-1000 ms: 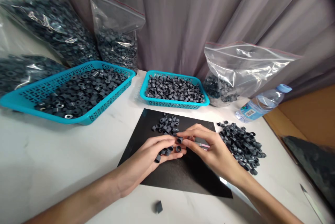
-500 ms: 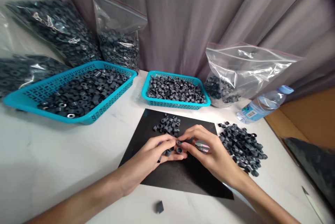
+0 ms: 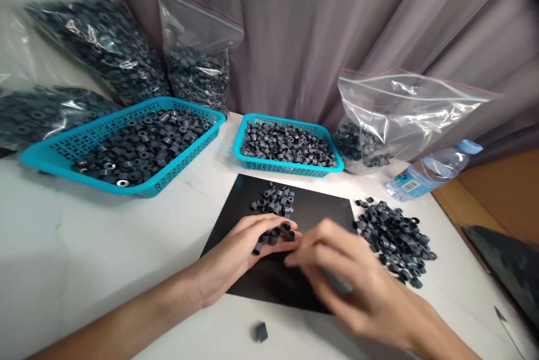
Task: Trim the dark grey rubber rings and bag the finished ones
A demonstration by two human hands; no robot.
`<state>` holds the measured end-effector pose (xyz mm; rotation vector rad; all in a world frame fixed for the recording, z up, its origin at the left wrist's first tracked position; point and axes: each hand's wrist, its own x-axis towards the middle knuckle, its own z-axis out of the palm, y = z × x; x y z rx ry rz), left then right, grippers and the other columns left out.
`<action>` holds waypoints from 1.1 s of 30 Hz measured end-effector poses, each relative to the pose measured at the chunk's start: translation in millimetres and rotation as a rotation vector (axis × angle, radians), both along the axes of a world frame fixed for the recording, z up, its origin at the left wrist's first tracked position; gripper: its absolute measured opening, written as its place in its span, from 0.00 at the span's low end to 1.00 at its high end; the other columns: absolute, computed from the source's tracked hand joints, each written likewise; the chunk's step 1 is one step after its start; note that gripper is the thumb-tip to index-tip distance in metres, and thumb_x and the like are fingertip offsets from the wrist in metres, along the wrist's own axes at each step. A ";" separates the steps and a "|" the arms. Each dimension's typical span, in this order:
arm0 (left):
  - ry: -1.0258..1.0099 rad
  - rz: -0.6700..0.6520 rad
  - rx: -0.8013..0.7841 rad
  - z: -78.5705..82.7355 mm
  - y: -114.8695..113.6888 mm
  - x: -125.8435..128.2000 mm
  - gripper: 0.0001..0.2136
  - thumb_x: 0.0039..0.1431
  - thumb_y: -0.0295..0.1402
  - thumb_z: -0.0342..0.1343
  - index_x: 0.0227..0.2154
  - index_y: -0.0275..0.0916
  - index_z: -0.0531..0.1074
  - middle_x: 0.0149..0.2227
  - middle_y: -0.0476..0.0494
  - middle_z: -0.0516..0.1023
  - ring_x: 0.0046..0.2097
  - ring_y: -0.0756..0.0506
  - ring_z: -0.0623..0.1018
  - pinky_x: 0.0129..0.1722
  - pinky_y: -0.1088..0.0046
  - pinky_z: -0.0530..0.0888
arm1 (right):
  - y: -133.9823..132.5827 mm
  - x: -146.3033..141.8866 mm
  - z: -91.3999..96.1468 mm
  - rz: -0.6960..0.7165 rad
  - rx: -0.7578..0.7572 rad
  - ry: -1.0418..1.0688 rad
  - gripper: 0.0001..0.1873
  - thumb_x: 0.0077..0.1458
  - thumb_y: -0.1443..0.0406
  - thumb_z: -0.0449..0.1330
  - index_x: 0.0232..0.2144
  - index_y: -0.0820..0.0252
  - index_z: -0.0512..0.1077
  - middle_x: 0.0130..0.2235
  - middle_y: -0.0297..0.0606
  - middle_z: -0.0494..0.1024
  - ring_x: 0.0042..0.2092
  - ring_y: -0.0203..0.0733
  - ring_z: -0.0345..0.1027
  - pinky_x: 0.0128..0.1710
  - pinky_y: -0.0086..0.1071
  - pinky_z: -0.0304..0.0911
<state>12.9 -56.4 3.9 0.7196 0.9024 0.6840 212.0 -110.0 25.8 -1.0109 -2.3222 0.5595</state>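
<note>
My left hand (image 3: 240, 250) rests on a black mat (image 3: 252, 276), fingers curled around several small dark grey rings (image 3: 275, 235). Just beyond it on the mat lies a small heap of the same rings (image 3: 275, 200). My right hand (image 3: 349, 281) is over the near right part of the mat, smeared by motion; its fingers cannot be made out. A bigger pile of grey rings (image 3: 393, 236) lies on the white table to the right of the mat.
Two teal baskets of grey rings stand behind: a large one (image 3: 126, 146) at left, a small one (image 3: 288, 144) in the middle. Clear bags of rings (image 3: 197, 68) (image 3: 379, 118) lean on the curtain. A water bottle (image 3: 429, 174) lies at right. One loose grey piece (image 3: 261, 332) sits near the front edge.
My right hand has pulled away from the left hand's fingertips, towards me and to the right, and is now blurred. The left hand stays on the mat with its rings.
</note>
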 end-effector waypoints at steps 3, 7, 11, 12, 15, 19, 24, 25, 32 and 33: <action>-0.029 0.018 -0.012 1.3 1.3 1.7 0.07 0.63 0.30 0.57 0.35 0.35 0.79 0.46 0.39 0.83 0.49 0.38 0.82 0.58 0.60 0.73 | -9.8 -19.1 -17.0 0.222 0.019 -0.181 0.10 0.66 0.61 0.57 0.47 0.57 0.73 0.41 0.40 0.77 0.41 0.44 0.73 0.35 0.34 0.68; -0.014 0.071 0.013 4.3 2.5 4.1 0.07 0.63 0.28 0.56 0.35 0.34 0.78 0.46 0.38 0.83 0.48 0.38 0.83 0.59 0.60 0.73 | -12.8 -30.9 -36.3 0.276 0.019 -0.190 0.12 0.66 0.58 0.57 0.44 0.58 0.75 0.41 0.39 0.78 0.38 0.41 0.74 0.34 0.31 0.67; 0.007 0.066 0.020 5.2 2.0 3.4 0.07 0.63 0.31 0.56 0.37 0.35 0.79 0.49 0.40 0.82 0.49 0.38 0.83 0.58 0.62 0.73 | -6.4 -19.3 -17.6 0.207 -0.188 -0.041 0.09 0.67 0.65 0.56 0.46 0.56 0.76 0.43 0.39 0.78 0.45 0.39 0.73 0.44 0.29 0.69; 0.014 0.062 0.020 4.8 1.6 2.7 0.07 0.63 0.31 0.57 0.37 0.36 0.79 0.49 0.41 0.82 0.50 0.39 0.82 0.58 0.63 0.73 | -3.7 -14.9 -12.0 0.149 -0.215 0.022 0.10 0.67 0.65 0.56 0.47 0.55 0.75 0.44 0.39 0.78 0.47 0.39 0.73 0.47 0.30 0.69; 0.045 0.069 0.026 3.1 0.6 0.1 0.07 0.63 0.31 0.58 0.36 0.39 0.81 0.49 0.44 0.81 0.55 0.40 0.78 0.57 0.67 0.74 | 5.7 -4.3 -7.6 -0.095 -0.209 0.225 0.10 0.66 0.64 0.58 0.47 0.53 0.76 0.45 0.39 0.78 0.46 0.41 0.73 0.46 0.34 0.70; -0.006 0.036 -0.026 3.6 0.2 -1.8 0.08 0.63 0.29 0.57 0.33 0.37 0.81 0.49 0.45 0.81 0.51 0.39 0.81 0.56 0.64 0.75 | 15.4 -0.5 -23.3 -0.311 -0.197 0.378 0.09 0.63 0.60 0.61 0.44 0.55 0.77 0.41 0.39 0.78 0.37 0.39 0.71 0.35 0.33 0.69; 0.014 -0.041 0.000 8.2 -0.3 0.0 0.10 0.65 0.32 0.54 0.37 0.36 0.80 0.44 0.45 0.82 0.42 0.42 0.84 0.54 0.65 0.74 | 19.0 -0.3 -33.1 -0.397 -0.252 0.436 0.10 0.61 0.59 0.63 0.44 0.55 0.76 0.41 0.37 0.78 0.35 0.38 0.70 0.36 0.32 0.68; 0.018 -0.053 0.015 9.0 -0.5 0.7 0.10 0.66 0.33 0.54 0.37 0.36 0.80 0.40 0.44 0.82 0.41 0.44 0.83 0.51 0.67 0.75 | 19.5 0.2 -33.4 -0.407 -0.260 0.437 0.10 0.61 0.58 0.63 0.43 0.55 0.76 0.41 0.36 0.78 0.35 0.37 0.70 0.36 0.32 0.68; 0.007 -0.087 0.025 8.4 0.4 2.2 0.10 0.66 0.34 0.53 0.35 0.33 0.76 0.34 0.44 0.75 0.32 0.53 0.70 0.28 0.83 0.68 | 20.8 0.2 -33.0 -0.374 -0.279 0.438 0.10 0.62 0.58 0.63 0.42 0.55 0.77 0.40 0.36 0.79 0.36 0.38 0.70 0.36 0.32 0.66; -0.005 -0.090 0.024 7.2 0.6 2.1 0.10 0.66 0.34 0.53 0.35 0.33 0.75 0.34 0.45 0.74 0.32 0.54 0.69 0.25 0.84 0.64 | 20.4 -0.4 -32.4 -0.356 -0.265 0.435 0.09 0.62 0.59 0.63 0.42 0.55 0.78 0.40 0.36 0.79 0.36 0.38 0.69 0.36 0.32 0.65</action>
